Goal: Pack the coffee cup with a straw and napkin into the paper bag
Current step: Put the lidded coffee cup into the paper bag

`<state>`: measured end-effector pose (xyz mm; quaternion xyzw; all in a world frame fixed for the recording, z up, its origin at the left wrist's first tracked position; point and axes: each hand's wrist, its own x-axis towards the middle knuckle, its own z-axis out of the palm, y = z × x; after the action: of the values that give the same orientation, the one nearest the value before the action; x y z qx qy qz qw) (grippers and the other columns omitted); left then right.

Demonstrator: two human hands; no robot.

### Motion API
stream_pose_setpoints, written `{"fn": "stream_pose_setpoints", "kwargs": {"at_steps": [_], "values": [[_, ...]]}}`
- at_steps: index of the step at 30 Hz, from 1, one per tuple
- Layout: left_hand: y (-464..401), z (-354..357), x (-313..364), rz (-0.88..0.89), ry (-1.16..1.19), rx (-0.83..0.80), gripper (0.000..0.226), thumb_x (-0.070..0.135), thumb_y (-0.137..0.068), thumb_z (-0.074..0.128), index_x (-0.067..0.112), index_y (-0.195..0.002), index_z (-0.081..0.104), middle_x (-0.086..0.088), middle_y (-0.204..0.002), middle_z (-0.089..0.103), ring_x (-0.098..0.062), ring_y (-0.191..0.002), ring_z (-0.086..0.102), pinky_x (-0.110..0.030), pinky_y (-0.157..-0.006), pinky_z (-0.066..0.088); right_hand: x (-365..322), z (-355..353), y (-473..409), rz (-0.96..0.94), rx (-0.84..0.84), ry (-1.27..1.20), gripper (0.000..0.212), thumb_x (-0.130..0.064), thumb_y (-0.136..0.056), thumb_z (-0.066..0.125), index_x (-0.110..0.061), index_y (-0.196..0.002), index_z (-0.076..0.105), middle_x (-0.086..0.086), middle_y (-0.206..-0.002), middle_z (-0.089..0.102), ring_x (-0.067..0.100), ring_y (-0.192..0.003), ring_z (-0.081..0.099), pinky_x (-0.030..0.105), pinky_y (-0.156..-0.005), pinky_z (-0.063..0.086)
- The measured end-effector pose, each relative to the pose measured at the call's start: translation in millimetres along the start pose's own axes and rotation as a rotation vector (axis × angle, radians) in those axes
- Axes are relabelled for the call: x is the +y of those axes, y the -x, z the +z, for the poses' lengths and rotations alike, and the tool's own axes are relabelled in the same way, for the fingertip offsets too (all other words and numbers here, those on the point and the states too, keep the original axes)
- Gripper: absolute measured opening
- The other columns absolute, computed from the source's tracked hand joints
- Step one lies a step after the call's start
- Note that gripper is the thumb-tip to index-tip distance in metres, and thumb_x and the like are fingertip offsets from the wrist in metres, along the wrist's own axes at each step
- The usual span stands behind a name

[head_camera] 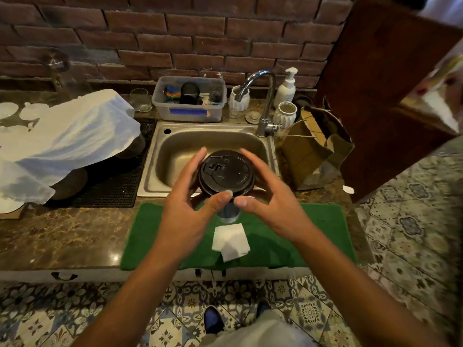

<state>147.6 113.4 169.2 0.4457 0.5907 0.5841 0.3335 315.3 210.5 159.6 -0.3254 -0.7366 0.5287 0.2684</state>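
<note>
Both your hands are round the coffee cup's black lid (226, 172), so by my reckoning you're seating that lid, with packing yet to come. Your left hand (190, 194) curls on the lid's left rim, thumb at the near edge; your right hand (265, 196) mirrors it, fingers spread along the far right rim, thumb nearly meeting the other. Neither hand is closed tight; whether they press the rim or merely cup it, I can't tell. Cup and lid sit at the sink's (172, 146) near edge. Just nearer than the sink, the napkin (230, 241) lies on the green mat (150, 234). Right of the sink, the paper bag (310, 149) slumps open. No straw in sight. Next you'll want the lid firm, then a steady carry right to the bag
</note>
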Motion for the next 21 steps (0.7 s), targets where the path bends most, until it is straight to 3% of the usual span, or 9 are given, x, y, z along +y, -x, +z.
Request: {"fn": "stream_pose_setpoints", "kwargs": {"at_steps": [2, 4, 7, 9, 12, 17, 19, 21], "values": [[-7.1, 18.4, 2.7, -0.007, 0.03, -0.028, 0.079, 0.044, -0.08, 0.074, 0.041, -0.151, 0.037, 0.033, -0.137, 0.051, 0.01, -0.129, 0.05, -0.014, -0.103, 0.044, 3.8, -12.3, 3.7, 0.004, 0.031, 0.003, 0.087, -0.064, -0.08, 0.072, -0.05, -0.155, 0.029, -0.035, -0.144, 0.048, -0.003, -0.138, 0.048, 0.04, -0.115, 0.046], [-15.8, 40.2, 4.4, -0.027, 0.071, -0.045, 0.079, 0.041, -0.082, 0.072, 0.039, -0.152, 0.034, 0.036, -0.133, 0.054, 0.007, -0.129, 0.052, -0.017, -0.102, 0.046, 9.1, -25.2, 5.8, 0.002, 0.067, -0.005, 0.09, -0.074, -0.081, 0.065, -0.049, -0.157, 0.024, -0.031, -0.148, 0.046, -0.002, -0.139, 0.048, 0.042, -0.115, 0.046], [-29.4, 73.3, 6.0, -0.046, 0.096, -0.06, 0.08, 0.037, -0.081, 0.07, 0.037, -0.153, 0.033, 0.045, -0.122, 0.057, 0.01, -0.126, 0.053, -0.016, -0.1, 0.047, 19.7, -51.5, 6.4, 0.006, 0.096, -0.017, 0.093, -0.069, -0.082, 0.067, -0.044, -0.159, 0.021, -0.02, -0.153, 0.046, 0.001, -0.141, 0.047, 0.043, -0.117, 0.044], [-37.7, 94.6, 7.3, -0.065, 0.088, -0.072, 0.08, 0.038, -0.082, 0.071, 0.042, -0.152, 0.033, 0.043, -0.121, 0.06, 0.008, -0.126, 0.054, -0.024, -0.105, 0.047, 28.6, -75.4, 6.3, 0.0, 0.089, 0.0, 0.095, -0.068, -0.081, 0.068, -0.044, -0.159, 0.019, -0.017, -0.155, 0.044, 0.002, -0.142, 0.046, 0.04, -0.117, 0.043], [-50.2, 127.2, 10.1, -0.093, 0.1, -0.077, 0.081, 0.038, -0.081, 0.073, 0.041, -0.152, 0.033, 0.031, -0.126, 0.064, 0.001, -0.127, 0.056, -0.036, -0.109, 0.046, 42.8, -114.1, 3.9, -0.012, 0.054, 0.056, 0.098, -0.067, -0.084, 0.068, -0.038, -0.161, 0.015, -0.019, -0.156, 0.042, -0.002, -0.141, 0.045, 0.028, -0.115, 0.042], [-70.0, 191.8, 17.5, -0.083, 0.079, -0.051, 0.083, 0.038, -0.079, 0.073, 0.035, -0.152, 0.034, 0.024, -0.13, 0.064, 0.001, -0.128, 0.056, -0.03, -0.11, 0.046, 65.6, -180.1, -3.5, -0.046, 0.051, 0.142, 0.11, -0.049, -0.077, 0.084, -0.038, -0.161, 0.013, -0.024, -0.15, 0.044, -0.004, -0.139, 0.045, 0.015, -0.112, 0.037], [-76.9, 215.2, 17.6, -0.079, 0.072, -0.044, 0.084, 0.038, -0.079, 0.073, 0.033, -0.153, 0.033, 0.017, -0.136, 0.061, -0.002, -0.13, 0.055, -0.035, -0.112, 0.045, 74.4, -201.5, -5.0, -0.046, 0.065, 0.136, 0.111, -0.045, -0.076, 0.087, -0.043, -0.158, 0.014, -0.028, -0.147, 0.044, -0.013, -0.133, 0.044, 0.003, -0.105, 0.033], [-83.8, 235.2, 15.6, -0.081, 0.07, -0.034, 0.084, 0.037, -0.081, 0.073, 0.034, -0.154, 0.033, 0.012, -0.139, 0.061, -0.006, -0.131, 0.055, -0.04, -0.113, 0.044, 82.0, -219.6, -6.1, -0.047, 0.08, 0.147, 0.113, -0.047, -0.075, 0.088, -0.041, -0.16, 0.014, -0.02, -0.152, 0.046, -0.007, -0.136, 0.044, 0.0, -0.102, 0.032]]}}
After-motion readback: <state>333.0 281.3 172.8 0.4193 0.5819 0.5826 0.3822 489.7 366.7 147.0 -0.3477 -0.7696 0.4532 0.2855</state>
